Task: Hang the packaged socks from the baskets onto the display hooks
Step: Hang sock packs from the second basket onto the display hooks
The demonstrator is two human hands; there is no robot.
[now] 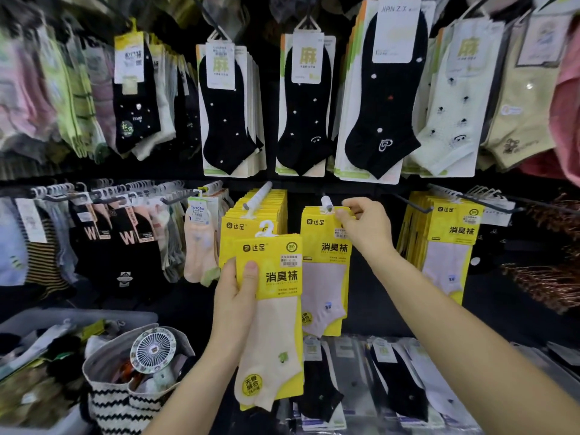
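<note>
1. Step in hand: mid-hanging, I'd say. The right hand (365,227) pinches the top edge of the hanging pack (326,265) right by the white-tipped hook (326,203), so that one looks like it's being seated or straightened there.
2. The left hand (233,296) grips the spare pack (273,309), thumb across the yellow front and fingers behind. It's upright, just left of the hanging one and overlapping its edge, with its hanger tab below hook level.
3. Next move, my guess: let go with the right hand, raise the spare pack, line its little white tab up with the hook tip and slide it back. It's a small opening, so aim matters.
4. The woven basket (135,387) sits low left with a fan (153,350) on top. Can't tell how many packs are left in it.
</note>
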